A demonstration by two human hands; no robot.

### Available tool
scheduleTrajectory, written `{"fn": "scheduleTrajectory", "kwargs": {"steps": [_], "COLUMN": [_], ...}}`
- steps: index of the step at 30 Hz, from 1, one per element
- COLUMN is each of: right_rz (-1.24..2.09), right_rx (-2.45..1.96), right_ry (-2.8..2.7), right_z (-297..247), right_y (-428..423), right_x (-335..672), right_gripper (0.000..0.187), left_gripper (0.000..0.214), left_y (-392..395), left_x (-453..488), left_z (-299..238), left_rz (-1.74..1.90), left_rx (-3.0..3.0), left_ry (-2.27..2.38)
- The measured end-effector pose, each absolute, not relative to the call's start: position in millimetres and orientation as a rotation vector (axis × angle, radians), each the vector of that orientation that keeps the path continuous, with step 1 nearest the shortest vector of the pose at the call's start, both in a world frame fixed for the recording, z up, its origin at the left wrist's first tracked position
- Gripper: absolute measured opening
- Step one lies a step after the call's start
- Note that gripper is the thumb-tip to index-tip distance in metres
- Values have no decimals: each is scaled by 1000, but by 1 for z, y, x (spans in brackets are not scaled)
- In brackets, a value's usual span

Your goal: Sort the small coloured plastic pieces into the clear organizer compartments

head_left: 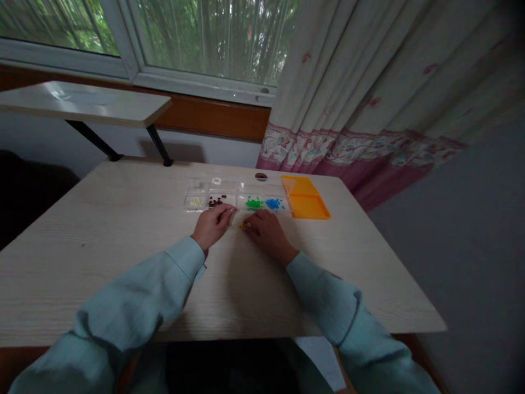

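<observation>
My left hand [213, 221] is closed, thumb and fingers pinched together beside a small pale, see-through piece [237, 219] on the table; what the fingertips hold, if anything, is too small to tell. On the other side of that piece, my right hand [266, 230] pinches a small yellow thing [241, 225], its kind unclear. Just beyond both hands lies a clear plastic compartment tray [223, 187]. Its near compartments hold pale yellow bits [196, 202], dark brown bits [215, 201], green bits [254, 203] and blue bits [273, 203].
An open orange case [310, 206] lies right of the clear tray. Behind it is a round hole [261, 176] in the wooden table [123, 246]. A raised shelf [123, 104] on black legs stands at back left. A curtain [348, 109] hangs behind the table's right side.
</observation>
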State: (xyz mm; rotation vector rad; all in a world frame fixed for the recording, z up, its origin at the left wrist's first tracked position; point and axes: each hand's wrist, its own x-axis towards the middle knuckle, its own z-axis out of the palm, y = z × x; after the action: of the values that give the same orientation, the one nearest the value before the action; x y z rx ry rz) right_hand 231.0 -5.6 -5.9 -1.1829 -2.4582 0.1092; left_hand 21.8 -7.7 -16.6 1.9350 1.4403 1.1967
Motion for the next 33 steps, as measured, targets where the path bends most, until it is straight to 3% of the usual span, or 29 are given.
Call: {"fn": "scheduleTrajectory", "kwargs": {"steps": [10, 24, 33], "right_rz": [23, 617, 550], "right_rx": [-1115, -1270, -1331], "right_ry": [-2502, -1946, -1975], "right_z": [-6, -8, -6], "right_y": [-1, 11, 17], "right_x": [233, 245, 251], "right_gripper": [14, 10, 10], "left_gripper": [28, 24, 15], "left_y": [-9, -10, -10], "left_x": [19, 17, 25], "left_z": [-17, -17, -15], "left_rz": [1049, 749, 693], "left_rx": [2087, 2428, 2472], "left_ry": [1424, 1370, 1458]}}
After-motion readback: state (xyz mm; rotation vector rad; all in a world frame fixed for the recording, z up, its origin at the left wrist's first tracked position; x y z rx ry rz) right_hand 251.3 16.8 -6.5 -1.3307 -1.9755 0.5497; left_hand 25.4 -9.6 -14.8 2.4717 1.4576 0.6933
